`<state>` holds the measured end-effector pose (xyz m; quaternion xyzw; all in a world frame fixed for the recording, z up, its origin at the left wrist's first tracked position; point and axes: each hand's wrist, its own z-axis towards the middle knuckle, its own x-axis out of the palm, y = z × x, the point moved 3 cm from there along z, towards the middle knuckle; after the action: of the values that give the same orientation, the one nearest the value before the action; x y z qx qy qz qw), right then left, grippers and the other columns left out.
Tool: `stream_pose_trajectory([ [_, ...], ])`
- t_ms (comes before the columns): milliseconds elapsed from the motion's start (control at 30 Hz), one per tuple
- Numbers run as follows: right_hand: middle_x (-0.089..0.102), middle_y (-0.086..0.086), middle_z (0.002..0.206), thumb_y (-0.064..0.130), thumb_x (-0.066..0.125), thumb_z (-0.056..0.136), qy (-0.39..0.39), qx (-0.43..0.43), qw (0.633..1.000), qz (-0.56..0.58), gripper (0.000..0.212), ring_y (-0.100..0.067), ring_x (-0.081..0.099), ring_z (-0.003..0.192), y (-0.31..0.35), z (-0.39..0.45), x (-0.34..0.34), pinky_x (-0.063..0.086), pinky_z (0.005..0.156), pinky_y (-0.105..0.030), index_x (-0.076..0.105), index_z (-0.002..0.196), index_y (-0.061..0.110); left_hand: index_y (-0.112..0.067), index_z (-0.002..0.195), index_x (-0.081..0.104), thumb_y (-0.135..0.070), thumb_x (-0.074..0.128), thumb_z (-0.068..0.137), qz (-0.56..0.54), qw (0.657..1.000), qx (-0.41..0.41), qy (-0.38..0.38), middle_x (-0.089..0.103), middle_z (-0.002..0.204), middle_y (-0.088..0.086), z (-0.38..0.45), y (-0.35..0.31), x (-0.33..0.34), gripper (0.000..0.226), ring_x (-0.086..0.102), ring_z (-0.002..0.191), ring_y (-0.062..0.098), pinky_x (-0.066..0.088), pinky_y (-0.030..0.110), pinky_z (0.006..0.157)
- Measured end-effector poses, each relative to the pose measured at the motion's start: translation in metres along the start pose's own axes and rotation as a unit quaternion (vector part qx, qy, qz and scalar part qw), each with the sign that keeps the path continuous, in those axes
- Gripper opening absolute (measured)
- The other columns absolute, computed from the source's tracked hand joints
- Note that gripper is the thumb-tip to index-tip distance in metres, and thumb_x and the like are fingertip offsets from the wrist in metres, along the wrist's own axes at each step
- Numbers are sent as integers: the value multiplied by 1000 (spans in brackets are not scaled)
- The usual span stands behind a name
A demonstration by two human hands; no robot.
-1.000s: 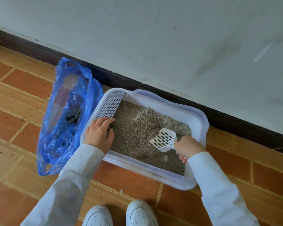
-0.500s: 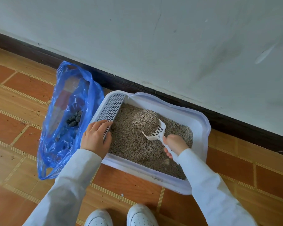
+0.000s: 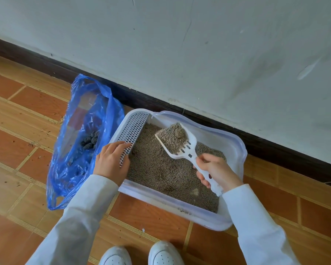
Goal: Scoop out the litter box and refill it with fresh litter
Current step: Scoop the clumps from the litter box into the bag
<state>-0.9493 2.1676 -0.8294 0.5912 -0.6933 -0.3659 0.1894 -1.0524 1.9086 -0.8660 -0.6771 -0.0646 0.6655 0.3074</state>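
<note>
A white litter box sits on the tiled floor against the wall, filled with grey-brown litter. My right hand grips the handle of a white slotted scoop, which is lifted above the litter and heaped with granules and a clump. My left hand rests on the box's left rim, fingers over its white grid step. An open blue plastic bag lies left of the box with dark clumps inside.
The pale wall and dark baseboard run right behind the box. Orange-brown floor tiles lie in front, sprinkled with litter crumbs. The toes of two white shoes show at the bottom edge.
The scoop dug into the litter, then rose toward the box's far left corner loaded with granules. The left hand stayed on the rim.
</note>
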Motion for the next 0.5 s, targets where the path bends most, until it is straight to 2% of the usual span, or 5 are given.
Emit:
stream_pose_trajectory([
  [167, 49, -9, 51, 15, 53, 97, -20, -35, 999, 1, 20, -18, 37, 39, 5, -2, 2, 25, 42, -23, 61, 84, 2, -13, 117, 64, -4, 64, 82, -3, 1000, -3, -14, 63, 119, 10, 0, 1, -2, 36, 54, 112, 39, 44, 55, 88],
  [500, 50, -8, 52, 17, 53, 97, -16, -47, 999, -10, 22, -18, 37, 40, 17, -4, 5, 27, 43, -24, 63, 85, 3, -13, 117, 64, -5, 64, 82, -4, 1000, -5, -17, 63, 119, 10, -1, 2, -4, 36, 54, 112, 38, 45, 55, 86],
])
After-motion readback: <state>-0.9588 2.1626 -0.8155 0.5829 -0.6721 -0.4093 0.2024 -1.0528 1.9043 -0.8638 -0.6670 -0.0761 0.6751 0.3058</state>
